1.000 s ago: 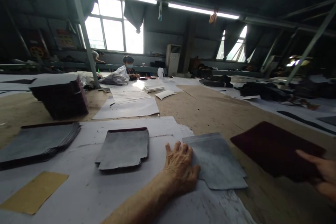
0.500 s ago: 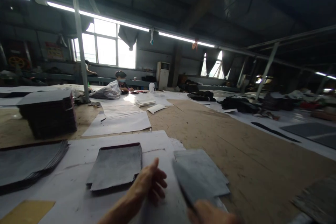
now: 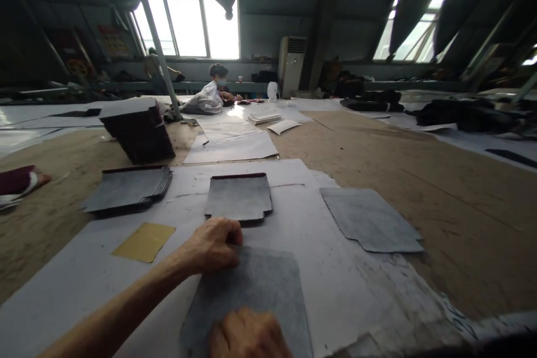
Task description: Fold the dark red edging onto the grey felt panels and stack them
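Observation:
A grey fabric panel [image 3: 268, 279] lies on the white paper straight in front of me. My left hand [image 3: 218, 243] is at its far left corner, fingers curled and closed on the edge. Over the nearer part of the same panel, my right hand [image 3: 249, 333] is closed with the knuckles up; its fingertips are hidden, and so is anything in them. Just beyond my left hand is a small stack of grey panels with dark red edges [image 3: 239, 196]. Another notched grey panel [image 3: 371, 218] lies flat to the right.
A fanned stack of grey panels [image 3: 126, 190] and a yellow card [image 3: 145, 241] are on the left. Behind them rises a tall dark stack [image 3: 145, 137]. A person's sleeve [image 3: 17, 180] shows at the left edge. Farther back, a person [image 3: 220, 81] sits by a plastic bag [image 3: 205, 99].
The view has tilted down. The grey panel in my right hand has come down onto the paper near me. My left hand, open before, has closed on its far left corner.

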Demonstrator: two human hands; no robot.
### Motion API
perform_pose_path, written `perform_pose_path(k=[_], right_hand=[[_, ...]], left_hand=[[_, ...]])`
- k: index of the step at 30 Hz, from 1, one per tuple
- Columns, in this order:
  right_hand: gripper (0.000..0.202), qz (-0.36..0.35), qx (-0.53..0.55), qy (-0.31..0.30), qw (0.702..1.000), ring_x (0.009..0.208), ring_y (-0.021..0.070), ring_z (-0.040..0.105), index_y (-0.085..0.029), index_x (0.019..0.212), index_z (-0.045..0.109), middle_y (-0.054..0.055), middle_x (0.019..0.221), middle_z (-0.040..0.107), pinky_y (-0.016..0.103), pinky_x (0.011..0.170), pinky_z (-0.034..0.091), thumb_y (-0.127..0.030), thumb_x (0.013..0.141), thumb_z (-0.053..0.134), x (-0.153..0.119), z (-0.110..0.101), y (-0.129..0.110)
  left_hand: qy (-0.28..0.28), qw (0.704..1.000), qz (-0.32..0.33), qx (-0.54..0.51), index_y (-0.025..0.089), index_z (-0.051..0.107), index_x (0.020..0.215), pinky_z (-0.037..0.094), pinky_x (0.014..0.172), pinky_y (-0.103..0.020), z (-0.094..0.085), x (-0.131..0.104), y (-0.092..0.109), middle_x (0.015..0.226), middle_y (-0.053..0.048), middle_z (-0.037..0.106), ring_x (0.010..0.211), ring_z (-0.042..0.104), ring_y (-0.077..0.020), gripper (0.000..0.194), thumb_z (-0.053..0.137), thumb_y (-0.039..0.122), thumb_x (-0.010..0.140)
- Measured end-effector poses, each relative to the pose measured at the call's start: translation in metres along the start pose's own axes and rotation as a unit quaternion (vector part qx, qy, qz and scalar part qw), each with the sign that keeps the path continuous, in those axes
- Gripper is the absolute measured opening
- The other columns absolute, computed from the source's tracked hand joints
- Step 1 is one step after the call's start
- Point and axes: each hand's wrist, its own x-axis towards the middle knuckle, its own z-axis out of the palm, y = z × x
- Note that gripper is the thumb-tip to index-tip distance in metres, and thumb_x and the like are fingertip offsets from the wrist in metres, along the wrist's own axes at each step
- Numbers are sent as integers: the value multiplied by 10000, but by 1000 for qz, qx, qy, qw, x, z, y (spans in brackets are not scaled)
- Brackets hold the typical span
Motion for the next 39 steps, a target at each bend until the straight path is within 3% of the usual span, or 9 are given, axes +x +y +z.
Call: perform_pose_path(k=[3,6,10,16,20,26,32,36,39], right_hand=[[191,-58,154,-114,980,450,99,476,-207,665,574,-25,559,540,200,369,278,-375,746,613,8,-32,29],[146,128,147,-86,977,710,149,578,-169,865,625,43,800,612,234,617,460,-222,729,630,16,-68,72],[321,182,54,-83,978,889,228,557,-131,954,624,94,934,610,338,759,477,-144,641,691,9,-80,110],[181,82,-53,8,995,699,178,505,-139,854,630,60,744,585,297,602,436,-90,803,463,-9,-67,89],[246,72,-59,22,995,651,158,485,-143,805,620,48,695,578,280,577,415,-75,836,385,-10,-67,79],[162,91,-22,-12,996,778,197,523,-147,918,603,71,829,624,317,649,459,-163,829,469,4,-72,94],[178,80,-11,-124,989,738,201,515,-158,872,624,57,778,607,335,650,438,-110,701,614,22,-62,100],[130,79,22,-131,988,727,177,499,-188,843,645,37,753,581,312,646,416,-142,722,631,23,-60,106],[115,49,52,-99,992,714,157,488,-177,866,648,37,747,573,286,632,414,-158,806,552,19,-62,109]], left_hand=[[-3,1000,25,9,167,597,681,310,492,-200,3,1,-4,578,43,498,563,445,-112,145,603,202,541],[-1,998,59,11,171,610,748,373,576,-214,2,1,-9,672,25,549,646,488,-128,182,588,188,568],[-6,993,119,7,213,583,1041,429,758,-264,-4,-4,-11,933,-5,587,851,534,-159,456,569,140,591],[108,964,219,103,188,615,975,426,820,-374,13,-10,10,953,-49,595,891,533,-199,239,489,201,772],[64,946,248,198,191,604,956,424,779,-412,34,-6,23,908,-57,581,887,523,-235,248,567,190,711],[18,965,192,179,214,596,957,416,811,-379,23,-4,17,938,-33,573,928,517,-227,329,598,141,636],[10,979,147,143,197,575,899,409,764,-345,18,-3,12,840,8,577,824,518,-184,326,643,115,592],[31,979,175,96,225,629,857,415,756,-326,21,-2,1,859,1,542,837,502,-172,240,686,157,634],[74,963,250,60,237,660,844,421,762,-287,24,-4,-10,885,-3,533,844,499,-144,160,658,159,705]])
